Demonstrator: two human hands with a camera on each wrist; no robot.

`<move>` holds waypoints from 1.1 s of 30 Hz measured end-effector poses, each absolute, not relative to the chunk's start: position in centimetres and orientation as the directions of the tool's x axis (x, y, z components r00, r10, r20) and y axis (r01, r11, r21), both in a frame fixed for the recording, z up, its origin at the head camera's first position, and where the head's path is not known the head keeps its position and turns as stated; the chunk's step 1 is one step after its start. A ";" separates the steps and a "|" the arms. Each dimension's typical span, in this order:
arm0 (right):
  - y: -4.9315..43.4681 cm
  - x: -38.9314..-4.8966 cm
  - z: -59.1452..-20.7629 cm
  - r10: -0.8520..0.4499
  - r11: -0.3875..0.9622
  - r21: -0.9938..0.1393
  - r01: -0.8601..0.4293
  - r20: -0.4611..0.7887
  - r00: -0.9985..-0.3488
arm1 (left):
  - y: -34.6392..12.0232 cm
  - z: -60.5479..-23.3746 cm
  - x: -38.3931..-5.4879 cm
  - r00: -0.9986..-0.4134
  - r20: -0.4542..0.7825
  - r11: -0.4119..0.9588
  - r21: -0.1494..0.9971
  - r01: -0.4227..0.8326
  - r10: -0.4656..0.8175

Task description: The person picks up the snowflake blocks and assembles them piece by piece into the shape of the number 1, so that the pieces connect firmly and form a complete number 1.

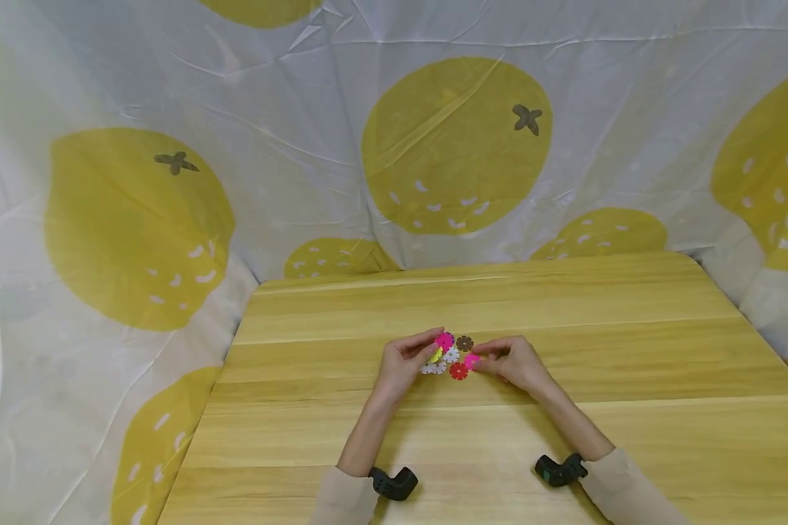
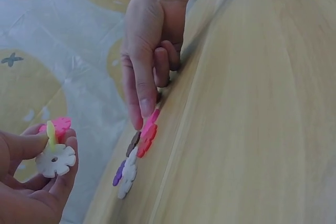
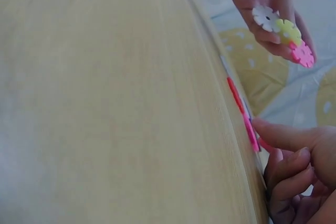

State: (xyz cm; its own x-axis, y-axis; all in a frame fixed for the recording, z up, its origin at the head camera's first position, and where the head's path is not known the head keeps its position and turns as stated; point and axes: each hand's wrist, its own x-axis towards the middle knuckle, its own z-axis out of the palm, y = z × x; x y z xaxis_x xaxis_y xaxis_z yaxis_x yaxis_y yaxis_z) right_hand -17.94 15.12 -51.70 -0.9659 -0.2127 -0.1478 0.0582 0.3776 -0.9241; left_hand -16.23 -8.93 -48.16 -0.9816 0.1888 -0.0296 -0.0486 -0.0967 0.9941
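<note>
In my left hand (image 1: pixel 403 362) I pinch a short chain of notched plastic discs: a white disc (image 2: pixel 55 160), a yellow disc (image 3: pixel 289 32) and a pink disc (image 3: pixel 302 54). The yellow one stands at an angle between the other two. My right hand (image 1: pixel 514 362) has thumb and forefinger at the edge of another pink disc (image 1: pixel 472 361), pinching it low at the tabletop; its other fingers curl in. Loose beside it lie a red disc (image 1: pixel 458 371), a brown disc (image 1: pixel 464 343), white discs (image 1: pixel 452 355) and a purple disc (image 2: pixel 119 173).
The discs lie on a wooden table (image 1: pixel 341 437). A white cloth (image 1: pixel 289 131) printed with yellow fruit hangs behind the far edge. Black wrist devices, one on the left (image 1: pixel 394 483) and one on the right (image 1: pixel 560 470), sit above the table's near part.
</note>
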 end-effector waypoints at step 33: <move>15.7 -18.2 -49.9 -0.349 0.073 -0.997 0.020 -0.044 -0.936 | -9.1 -48.1 -16.0 -0.974 -0.060 -0.043 0.996 -0.072 0.220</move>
State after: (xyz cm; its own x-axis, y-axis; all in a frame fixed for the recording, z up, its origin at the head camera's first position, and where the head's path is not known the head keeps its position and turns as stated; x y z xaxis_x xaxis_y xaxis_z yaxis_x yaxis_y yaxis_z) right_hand -18.20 15.75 -49.94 -0.9362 -0.3487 -0.0444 0.0203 0.0726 -0.9972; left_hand -16.00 -9.11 -48.08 -0.9737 0.2196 -0.0604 -0.0716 -0.0432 0.9965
